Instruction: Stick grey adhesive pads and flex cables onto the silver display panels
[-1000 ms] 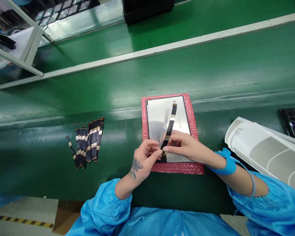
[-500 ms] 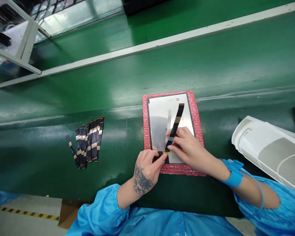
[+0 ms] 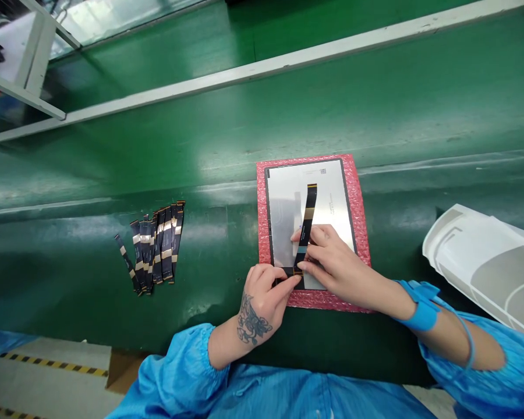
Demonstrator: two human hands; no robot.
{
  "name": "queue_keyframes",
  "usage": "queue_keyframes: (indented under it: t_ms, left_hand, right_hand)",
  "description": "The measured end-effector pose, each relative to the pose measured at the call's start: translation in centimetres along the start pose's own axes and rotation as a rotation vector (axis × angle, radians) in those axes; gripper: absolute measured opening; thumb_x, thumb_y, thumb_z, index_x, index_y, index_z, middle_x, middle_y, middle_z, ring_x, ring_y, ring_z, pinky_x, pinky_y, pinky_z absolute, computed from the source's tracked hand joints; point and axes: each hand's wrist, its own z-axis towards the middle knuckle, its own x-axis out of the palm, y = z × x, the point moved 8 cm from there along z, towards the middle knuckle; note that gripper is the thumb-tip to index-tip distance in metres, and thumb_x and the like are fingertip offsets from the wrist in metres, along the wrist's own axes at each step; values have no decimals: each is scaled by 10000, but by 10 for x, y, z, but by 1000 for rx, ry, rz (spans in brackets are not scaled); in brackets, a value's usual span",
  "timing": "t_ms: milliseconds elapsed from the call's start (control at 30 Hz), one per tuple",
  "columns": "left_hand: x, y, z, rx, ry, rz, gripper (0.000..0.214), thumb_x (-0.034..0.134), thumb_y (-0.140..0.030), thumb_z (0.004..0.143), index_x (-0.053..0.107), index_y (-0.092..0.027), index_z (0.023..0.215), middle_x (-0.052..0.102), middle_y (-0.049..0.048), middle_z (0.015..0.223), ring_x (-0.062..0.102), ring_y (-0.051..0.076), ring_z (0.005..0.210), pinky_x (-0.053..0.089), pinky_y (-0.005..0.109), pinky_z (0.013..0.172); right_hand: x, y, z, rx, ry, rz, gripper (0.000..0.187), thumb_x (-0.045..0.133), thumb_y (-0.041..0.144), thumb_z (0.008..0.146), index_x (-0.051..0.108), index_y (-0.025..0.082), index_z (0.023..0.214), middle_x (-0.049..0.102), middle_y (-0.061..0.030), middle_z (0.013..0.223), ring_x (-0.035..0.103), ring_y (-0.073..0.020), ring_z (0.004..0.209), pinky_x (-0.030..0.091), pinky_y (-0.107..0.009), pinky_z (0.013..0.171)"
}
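Note:
A display panel [image 3: 283,203] with a silvery back and thin dark frame lies on a pink bubble-wrap sheet [image 3: 361,224]. My right hand [image 3: 338,265] pinches a black flex cable [image 3: 308,218] low down, near its light-blue band; its gold-tipped far end stands up over the panel. The cable's lower end meets a dark connector tab [image 3: 300,281] at the panel's near edge. Whether the two are joined is too small to tell. My left hand [image 3: 264,299] is closed at that tab, thumb and index finger pressed on it, the other fingers curled.
Several more flex cables [image 3: 159,247] lie fanned out on the green bench [image 3: 218,244] to the left. A white and grey curved casing [image 3: 484,262] rests at the right. A pale rail [image 3: 253,73] crosses the bench behind, and a white frame [image 3: 39,70] stands at the upper left.
The flex cable has swung more upright, its top moving left, and its lower end now sits over the tab. Both hands keep their grips; the view has shifted slightly.

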Motion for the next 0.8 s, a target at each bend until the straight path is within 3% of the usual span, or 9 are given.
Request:
queue_keyframes:
  t_ms: [333, 800]
  left_hand:
    - [0, 2, -5, -15, 12, 9, 221, 526, -98, 898, 698, -197, 996, 622, 47, 855, 525, 158, 813, 472, 281, 684]
    - [2, 4, -6, -20, 25, 20, 228, 534, -110, 898, 707, -211, 1005, 626, 48, 850, 530, 159, 808, 468, 289, 684]
  right_hand:
    - [2, -1, 1, 8, 2, -18, 258, 458, 189, 926, 547, 189, 684, 553, -135, 1023, 477, -290, 1020, 504, -501, 834]
    - [2, -3, -1, 27, -15, 21, 270, 437, 212, 925, 583, 193, 698, 579, -147, 1073, 485, -311, 1040, 490, -545, 834]
